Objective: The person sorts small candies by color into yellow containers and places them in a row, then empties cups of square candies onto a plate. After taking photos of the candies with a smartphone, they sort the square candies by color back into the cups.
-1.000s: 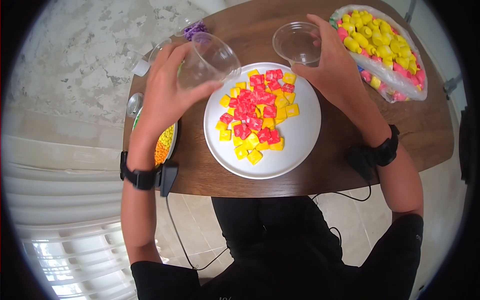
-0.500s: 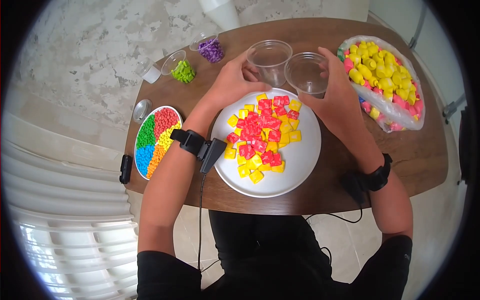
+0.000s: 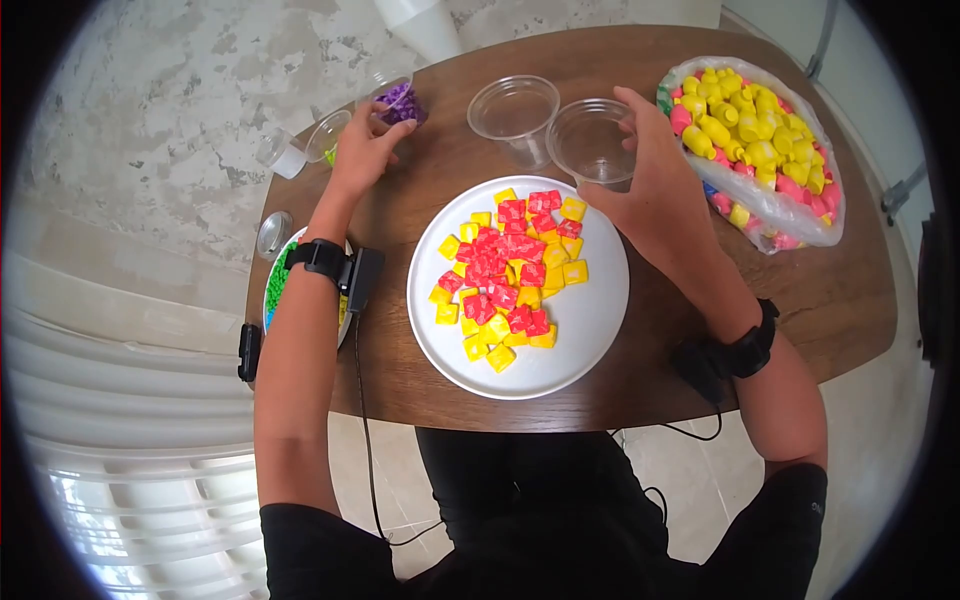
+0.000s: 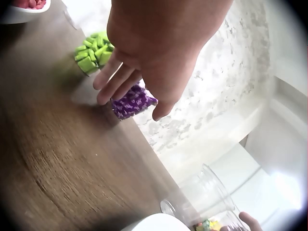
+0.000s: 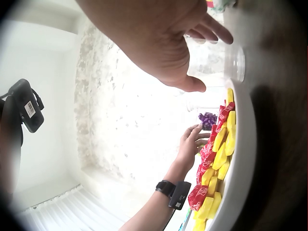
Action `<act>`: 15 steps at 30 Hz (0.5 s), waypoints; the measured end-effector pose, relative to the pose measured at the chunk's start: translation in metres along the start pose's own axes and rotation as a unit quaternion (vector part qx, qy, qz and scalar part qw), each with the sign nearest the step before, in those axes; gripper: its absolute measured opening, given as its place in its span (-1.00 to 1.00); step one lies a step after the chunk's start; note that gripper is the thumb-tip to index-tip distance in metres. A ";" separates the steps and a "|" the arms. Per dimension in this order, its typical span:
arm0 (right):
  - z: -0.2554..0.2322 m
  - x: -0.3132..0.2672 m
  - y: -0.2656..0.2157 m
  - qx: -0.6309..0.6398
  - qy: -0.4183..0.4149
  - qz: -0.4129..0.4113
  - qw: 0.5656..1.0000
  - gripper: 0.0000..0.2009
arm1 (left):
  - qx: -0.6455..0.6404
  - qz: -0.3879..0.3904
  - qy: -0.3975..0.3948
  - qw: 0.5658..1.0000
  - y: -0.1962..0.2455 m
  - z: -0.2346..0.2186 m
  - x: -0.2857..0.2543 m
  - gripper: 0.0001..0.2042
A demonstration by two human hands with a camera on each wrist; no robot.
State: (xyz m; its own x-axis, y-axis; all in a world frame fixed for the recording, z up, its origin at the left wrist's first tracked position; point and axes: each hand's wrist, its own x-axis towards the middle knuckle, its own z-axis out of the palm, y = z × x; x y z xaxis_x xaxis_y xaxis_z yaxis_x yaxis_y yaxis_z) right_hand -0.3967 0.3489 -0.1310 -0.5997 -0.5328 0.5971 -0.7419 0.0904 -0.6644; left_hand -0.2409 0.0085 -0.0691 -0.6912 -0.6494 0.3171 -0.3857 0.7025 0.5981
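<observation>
My left hand (image 3: 365,150) reaches to the far left of the table, fingers spread beside a clear cup of purple pieces (image 3: 402,102). In the left wrist view those purple pieces (image 4: 132,102) show beyond the fingertips and thumb. With thumb and fingers on either side, my right hand (image 3: 650,175) holds a clear plastic cup (image 3: 590,140) behind the plate. A second clear cup (image 3: 513,108) stands close to its left. Red and yellow wrapped candies (image 3: 505,265) lie heaped on the white round plate (image 3: 590,330).
At the right lies a plastic bag of yellow and pink bottle-shaped pieces (image 3: 760,130). Green pieces (image 4: 94,52) in a cup are left of the purple ones. A divided dish of colored candies (image 3: 280,275) sits partly under the left forearm. A small lidded jar (image 3: 283,158) stands at the edge.
Both clear cups came together behind the plate. My left hand set its cup down, let go, and moved left toward the cup of purple pieces. The right hand stays at its cup.
</observation>
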 end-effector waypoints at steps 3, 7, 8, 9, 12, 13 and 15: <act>-0.002 -0.001 -0.004 0.007 -0.015 0.019 1.000 -0.09 | 0.035 0.025 -0.008 0.999 0.009 -0.007 -0.009 -0.59; 0.001 0.000 -0.002 -0.003 -0.004 0.004 1.000 -0.09 | -0.014 0.011 -0.010 1.000 0.019 -0.020 -0.043 -0.74; 0.002 0.000 0.000 -0.007 0.005 -0.007 1.000 -0.09 | -0.044 0.001 -0.013 0.999 0.018 -0.020 -0.051 -0.70; 0.003 -0.001 0.001 -0.007 0.002 0.000 1.000 -0.09 | -0.074 -0.011 -0.016 0.997 0.016 -0.020 -0.059 -0.60; 0.004 -0.002 0.002 -0.005 0.008 -0.003 1.000 -0.09 | -0.091 0.030 0.048 0.994 0.015 -0.008 -0.088 -0.17; 0.004 -0.002 0.003 -0.008 0.011 -0.003 1.000 -0.09 | -0.090 0.028 0.047 0.994 0.009 -0.005 -0.089 -0.17; 0.005 -0.002 0.002 -0.010 0.013 -0.008 1.000 -0.09 | -0.077 0.025 0.072 0.994 -0.006 -0.001 -0.088 0.16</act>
State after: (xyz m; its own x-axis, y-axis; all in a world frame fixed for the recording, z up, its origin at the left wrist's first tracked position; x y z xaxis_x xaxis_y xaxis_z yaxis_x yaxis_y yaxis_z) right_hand -0.3958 0.3456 -0.1359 -0.5951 -0.5121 0.6193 -0.7573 0.0994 -0.6455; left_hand -0.1774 0.0606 -0.1000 -0.6076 -0.6578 0.4452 -0.2478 0.6895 0.6806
